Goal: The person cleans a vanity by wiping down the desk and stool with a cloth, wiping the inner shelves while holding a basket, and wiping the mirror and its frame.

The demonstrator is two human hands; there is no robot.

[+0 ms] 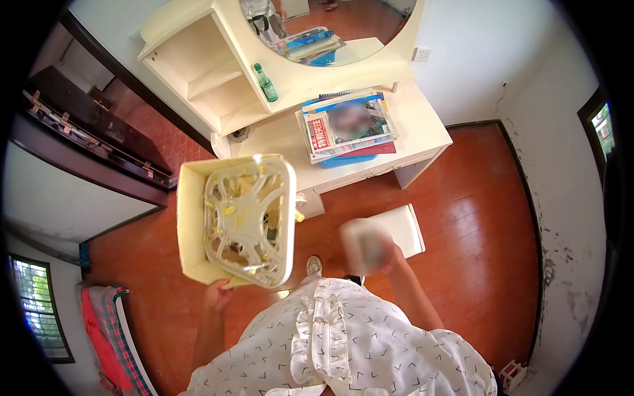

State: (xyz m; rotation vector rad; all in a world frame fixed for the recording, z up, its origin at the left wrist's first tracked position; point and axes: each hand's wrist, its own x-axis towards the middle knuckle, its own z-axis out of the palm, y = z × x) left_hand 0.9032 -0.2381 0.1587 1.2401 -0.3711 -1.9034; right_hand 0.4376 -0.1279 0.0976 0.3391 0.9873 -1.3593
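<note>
My left hand (220,295) grips the lower edge of a pale yellow box (193,222), held up to the left in front of me. A white openwork plastic piece (237,213) with rounded corners covers the box's near face. Small yellow scraps cling to it, and other contents show dimly through its gaps. To the right, my right hand (392,260) is raised in front of a white padded stool (396,227). A blurred patch covers most of its fingers, so whether it holds something cannot be made out.
Ahead stands a cream dressing table (421,123) with a mirror (337,20). Magazines (346,123) are stacked on a blue plastic container (346,161). A green bottle (266,83) is on the shelf. A doorway (124,114) opens at left; red and plaid cloth (106,336) hangs below it.
</note>
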